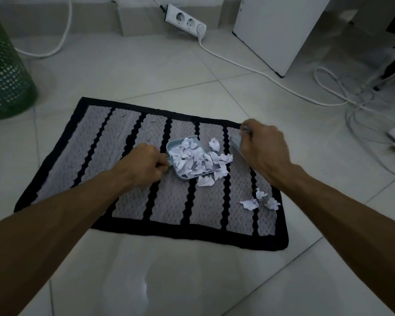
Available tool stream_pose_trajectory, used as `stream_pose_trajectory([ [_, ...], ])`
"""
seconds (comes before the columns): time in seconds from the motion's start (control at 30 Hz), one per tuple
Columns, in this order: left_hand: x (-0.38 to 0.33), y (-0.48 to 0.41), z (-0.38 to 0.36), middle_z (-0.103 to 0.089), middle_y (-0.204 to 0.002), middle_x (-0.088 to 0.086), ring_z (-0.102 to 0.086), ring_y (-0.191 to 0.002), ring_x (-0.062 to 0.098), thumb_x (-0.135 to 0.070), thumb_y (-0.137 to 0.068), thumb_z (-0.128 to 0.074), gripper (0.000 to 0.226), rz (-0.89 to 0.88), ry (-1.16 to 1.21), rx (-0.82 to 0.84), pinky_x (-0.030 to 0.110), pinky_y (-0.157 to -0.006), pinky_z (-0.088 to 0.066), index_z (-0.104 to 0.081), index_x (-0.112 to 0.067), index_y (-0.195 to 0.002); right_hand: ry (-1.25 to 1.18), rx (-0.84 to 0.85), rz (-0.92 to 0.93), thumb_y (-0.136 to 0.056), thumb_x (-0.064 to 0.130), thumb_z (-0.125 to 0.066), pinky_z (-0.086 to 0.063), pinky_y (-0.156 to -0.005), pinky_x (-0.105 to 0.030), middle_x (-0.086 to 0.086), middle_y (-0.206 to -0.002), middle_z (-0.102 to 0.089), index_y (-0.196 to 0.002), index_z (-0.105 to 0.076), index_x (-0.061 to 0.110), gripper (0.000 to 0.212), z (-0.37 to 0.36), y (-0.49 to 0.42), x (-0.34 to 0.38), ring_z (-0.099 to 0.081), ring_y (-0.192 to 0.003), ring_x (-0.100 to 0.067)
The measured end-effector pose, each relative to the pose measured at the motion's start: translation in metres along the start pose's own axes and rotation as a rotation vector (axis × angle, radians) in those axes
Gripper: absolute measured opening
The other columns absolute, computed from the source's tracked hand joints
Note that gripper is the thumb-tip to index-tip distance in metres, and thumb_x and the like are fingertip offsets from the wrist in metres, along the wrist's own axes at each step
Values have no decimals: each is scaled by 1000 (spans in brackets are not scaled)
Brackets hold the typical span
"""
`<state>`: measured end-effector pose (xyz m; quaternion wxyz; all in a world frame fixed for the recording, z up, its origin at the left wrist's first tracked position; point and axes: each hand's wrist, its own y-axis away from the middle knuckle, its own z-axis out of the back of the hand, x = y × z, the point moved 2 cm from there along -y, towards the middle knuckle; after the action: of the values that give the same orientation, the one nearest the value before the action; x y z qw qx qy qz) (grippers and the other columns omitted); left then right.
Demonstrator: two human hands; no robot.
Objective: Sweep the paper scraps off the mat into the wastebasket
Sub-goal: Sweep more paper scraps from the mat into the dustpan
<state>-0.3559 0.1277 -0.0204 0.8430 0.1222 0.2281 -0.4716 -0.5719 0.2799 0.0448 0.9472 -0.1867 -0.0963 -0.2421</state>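
Head view
Mat: grey with black stripes and black border, flat on the tiled floor, under both hands.
Left hand: fingers curled tight around the short handle of the dustpan, knuckles up.
Dustpan: pale blue, resting on the mat just right of the left fingers, open mouth facing the right hand, piled with scraps.
Right hand: fingers closed round the brush, mostly hidden behind the back of the hand.
Brush: pale, blurred; only a slanted part shows at the left edge of the right hand, just beside the dustpan's mouth. Whether it touches the mat cannot be told.
Scraps, main heap: white crumpled paper, inside the dustpan and spilling over its lip, between the two hands.
Scraps, strays: one piece on the mat just beyond the heap, nearer the right fingers; one larger piece on the mat just below the dustpan's lip.
Scraps, small cluster: three or so pieces on the mat near its right edge, below the right wrist, apart from the dustpan.
Wastebasket: green mesh, standing on the floor at far left, well apart from the left fingers and off the mat.
Power strip: white, on the floor by the far wall, beyond both hands.
Cables: white, trailing over the floor, beyond the right hand.
Cabinet: white, upper right.
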Motion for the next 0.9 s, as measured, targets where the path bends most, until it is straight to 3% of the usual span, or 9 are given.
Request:
stream_pose_trajectory([
  [0.13,-3,2,0,-75,-97,7,-55,-48,-11,-7,-81,-66,19,-22,1,33,14,-51,-50,-74,-11,-97,-68,14,39,-98,14,-47,-53,-59,-40,-10,-72,-69,-103,-67,7,22,-16,4,38,-60,-58,-25],
  [0.2,-7,3,0,-75,-95,7,-53,-46,-11,-5,-80,-65,21,-26,-5,34,10,-49,-44,-74,-13,-97,-128,19,78,-98,14,-48,-52,-58,-41,-10,-70,-68,-98,-66,5,20,-20,3,54,-60,-58,-26],
  [0.3,-8,6,1,-76,-85,9,-49,-39,-2,-4,-77,-61,20,-9,-38,25,16,-47,-47,-77,-10,-89,-169,34,106,-97,15,-50,-51,-55,-41,-10,-67,-66,-96,-66,6,18,-18,2,64,-58,-55,-27],
  [0.47,-5,10,-3,-75,-83,12,-64,-55,17,-6,-78,-58,19,-1,-57,13,32,-55,-56,-76,-7,-83,-224,-30,63,-96,17,-54,-52,-55,-37,-5,-67,-68,-98,-68,10,16,2,-6,58,-58,-54,-22],
  [0.57,-4,11,-4,-76,-89,9,-65,-54,16,-6,-78,-62,23,-15,-11,-16,33,-57,-58,-76,-14,-95,-178,-83,31,-95,15,-54,-53,-63,-39,-10,-72,-70,-101,-68,7,17,12,-16,46,-61,-61,-27],
  [0.67,-3,12,-6,-76,-85,7,-56,-43,9,-6,-79,-63,25,-2,-4,-26,29,-51,-56,-74,-16,-99,-73,-61,11,-96,15,-51,-54,-61,-41,-11,-72,-68,-97,-66,6,18,7,-13,33,-59,-59,-25],
  [0.83,-3,21,-14,-75,-90,12,-70,-61,21,-5,-80,-63,22,51,127,-92,37,-60,-59,-74,-13,-98,-85,-25,71,-95,13,-53,-48,-54,-35,-10,-66,-66,-98,-67,3,17,-9,10,42,-55,-52,-22],
  [0.9,-6,26,-14,-76,-85,10,-68,-57,15,-4,-80,-64,20,72,183,-155,33,-58,-57,-75,-12,-96,-138,-38,47,-96,16,-54,-51,-55,-35,-10,-69,-68,-102,-66,5,17,-3,5,45,-56,-53,-21],
])
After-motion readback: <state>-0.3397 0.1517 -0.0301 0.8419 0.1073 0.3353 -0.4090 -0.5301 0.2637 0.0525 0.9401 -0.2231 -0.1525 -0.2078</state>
